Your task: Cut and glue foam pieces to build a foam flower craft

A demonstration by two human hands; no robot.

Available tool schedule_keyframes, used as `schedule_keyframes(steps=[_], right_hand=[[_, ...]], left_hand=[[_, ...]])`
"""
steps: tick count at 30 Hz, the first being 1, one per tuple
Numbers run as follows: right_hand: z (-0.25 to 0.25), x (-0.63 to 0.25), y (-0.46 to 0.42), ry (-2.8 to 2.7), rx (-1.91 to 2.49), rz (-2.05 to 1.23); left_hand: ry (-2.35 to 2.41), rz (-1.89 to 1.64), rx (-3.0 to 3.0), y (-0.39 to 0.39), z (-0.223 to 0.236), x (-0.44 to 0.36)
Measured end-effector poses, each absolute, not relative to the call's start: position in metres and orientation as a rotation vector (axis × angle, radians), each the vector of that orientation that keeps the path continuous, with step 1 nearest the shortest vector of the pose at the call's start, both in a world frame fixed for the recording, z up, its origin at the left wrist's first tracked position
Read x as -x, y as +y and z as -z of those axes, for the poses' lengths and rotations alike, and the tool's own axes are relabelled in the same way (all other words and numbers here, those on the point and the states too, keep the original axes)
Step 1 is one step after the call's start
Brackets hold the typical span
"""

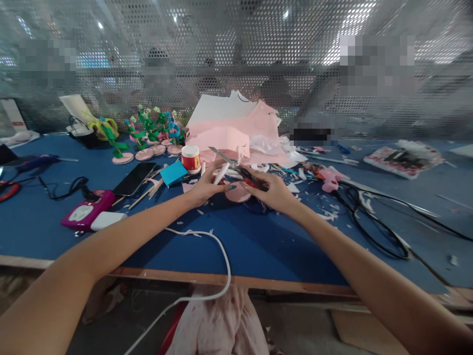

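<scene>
My right hand (273, 190) is closed around the black and red handles of a pair of scissors (253, 178). Their blades are spread and point up and to the left. Pinched in my left hand (207, 186) is a narrow white strip (221, 173), just beside the blades. I cannot tell whether the blades touch it. Under and between my hands lies a round pink disc (237, 193) on the blue table. A white jar with a red label (190, 159) and a blue paper square (173, 172) are beyond my left hand.
Pink and white sheets (221, 128) lie at the back. Paper flower models (148, 130) stand left of them. A phone (135, 178), a purple power socket (88, 211) and a white cable (218, 241) are on the left; a pink glue gun (330, 178) with black cord is right.
</scene>
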State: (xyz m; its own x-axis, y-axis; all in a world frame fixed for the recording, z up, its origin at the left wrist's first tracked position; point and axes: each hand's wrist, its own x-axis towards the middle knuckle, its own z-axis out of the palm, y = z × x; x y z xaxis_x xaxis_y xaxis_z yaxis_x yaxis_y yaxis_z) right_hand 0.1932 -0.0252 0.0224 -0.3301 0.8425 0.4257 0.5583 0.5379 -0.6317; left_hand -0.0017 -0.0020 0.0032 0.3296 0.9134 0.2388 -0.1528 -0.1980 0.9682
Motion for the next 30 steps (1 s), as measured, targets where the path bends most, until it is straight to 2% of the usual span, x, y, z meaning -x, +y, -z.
schedule_keyframes(steps=[8,15,23,30], right_hand=[[-0.0242,-0.1938,-0.0255,-2.04,1.137,-0.565],[-0.0254,-0.1937,-0.0279,-2.084,1.155,-0.486],[-0.0248,-0.19,-0.0343,-2.095,1.179,-0.279],[-0.0232,-0.1938,-0.0299,-2.093,1.216,-0.243]], left_hand=[[0.699,-1.184,-1.317,-0.0015,-0.0041,0.0017],[0.766,-1.089,-1.434,-0.0004,-0.0002,0.0007],[0.735,-1.221,-1.369,0.0057,0.0042,-0.001],[0.773,-1.2,-1.342,0.0031,0.0,-0.0006]])
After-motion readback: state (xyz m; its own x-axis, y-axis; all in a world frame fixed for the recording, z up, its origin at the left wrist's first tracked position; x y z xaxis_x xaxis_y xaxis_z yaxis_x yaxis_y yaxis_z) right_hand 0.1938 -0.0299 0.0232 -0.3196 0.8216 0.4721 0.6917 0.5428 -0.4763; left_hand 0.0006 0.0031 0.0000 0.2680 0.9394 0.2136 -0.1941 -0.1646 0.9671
